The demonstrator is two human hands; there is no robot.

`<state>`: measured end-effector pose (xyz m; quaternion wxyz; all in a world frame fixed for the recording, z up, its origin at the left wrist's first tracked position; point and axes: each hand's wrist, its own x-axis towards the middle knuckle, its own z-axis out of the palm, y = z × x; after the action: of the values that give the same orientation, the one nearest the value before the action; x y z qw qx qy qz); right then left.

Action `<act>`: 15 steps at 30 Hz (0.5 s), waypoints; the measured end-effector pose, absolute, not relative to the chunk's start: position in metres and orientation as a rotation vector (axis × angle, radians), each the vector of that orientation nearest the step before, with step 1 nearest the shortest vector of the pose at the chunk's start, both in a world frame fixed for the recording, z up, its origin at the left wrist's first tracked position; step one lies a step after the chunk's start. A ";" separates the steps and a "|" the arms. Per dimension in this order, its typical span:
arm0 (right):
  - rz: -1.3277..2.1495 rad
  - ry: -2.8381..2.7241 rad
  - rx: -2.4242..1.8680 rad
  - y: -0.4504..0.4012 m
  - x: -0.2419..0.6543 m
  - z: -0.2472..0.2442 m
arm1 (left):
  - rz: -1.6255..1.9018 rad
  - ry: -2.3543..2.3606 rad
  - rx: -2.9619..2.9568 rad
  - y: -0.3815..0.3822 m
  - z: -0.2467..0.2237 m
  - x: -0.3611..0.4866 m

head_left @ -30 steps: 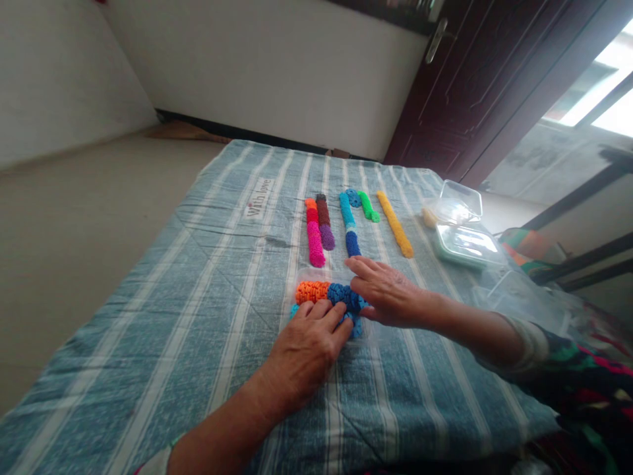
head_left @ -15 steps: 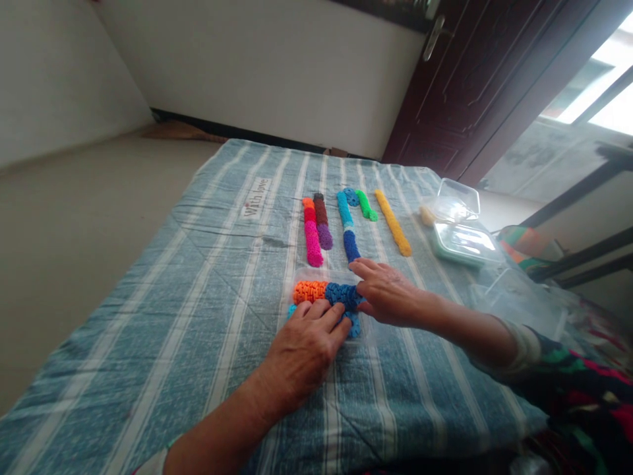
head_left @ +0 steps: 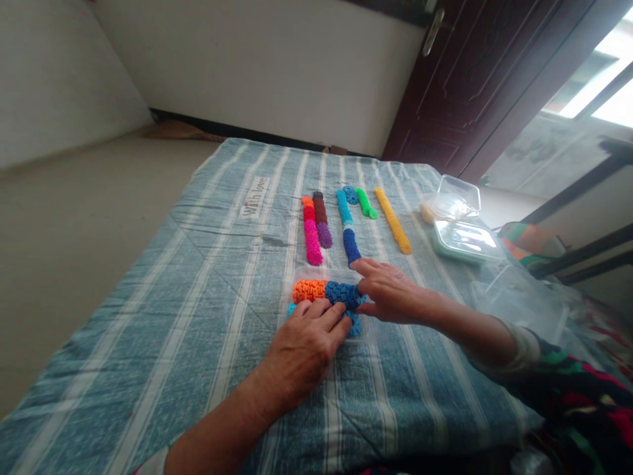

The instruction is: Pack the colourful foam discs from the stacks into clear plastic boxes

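A clear plastic box (head_left: 316,272) lies on the striped cloth, with a row of orange pieces (head_left: 309,289) joining a row of dark blue pieces (head_left: 340,293) inside. My left hand (head_left: 306,340) rests palm down over the near part of the box, fingers on lighter blue pieces (head_left: 355,323) that it partly covers. At the box's right side, my right hand (head_left: 388,289) has its thumb and fingers around the end of the dark blue row.
Beyond the box lie a pink-red row (head_left: 312,241), a brown-purple row (head_left: 321,221), a blue row (head_left: 351,244), a green row (head_left: 366,203) and a yellow row (head_left: 393,221). Lidded clear containers (head_left: 467,242) stand at right.
My right hand has shifted very slightly at the end of the dark blue row. My left hand stays in place.
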<state>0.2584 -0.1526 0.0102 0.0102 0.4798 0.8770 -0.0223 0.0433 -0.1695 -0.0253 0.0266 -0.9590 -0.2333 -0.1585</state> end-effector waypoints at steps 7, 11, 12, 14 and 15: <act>0.004 2.716 1.524 -0.157 0.256 0.017 | -0.504 -0.721 -2.942 -0.169 -0.026 0.044; 0.020 2.735 1.504 -0.164 0.259 0.020 | -0.518 -0.725 -2.938 -0.170 -0.027 0.044; 0.034 2.748 1.504 -0.167 0.259 0.020 | -0.517 -0.728 -2.942 -0.170 -0.027 0.044; 0.075 2.794 1.525 -0.173 0.258 0.021 | -0.511 -0.739 -2.954 -0.170 -0.027 0.044; 0.093 2.828 1.526 -0.177 0.257 0.022 | -0.505 -0.743 -2.961 -0.170 -0.027 0.044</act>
<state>0.2572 -0.1766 0.0219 -0.0368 0.4744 0.8791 0.0290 0.0436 -0.1703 -0.0269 0.0235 -0.9567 -0.2401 -0.1632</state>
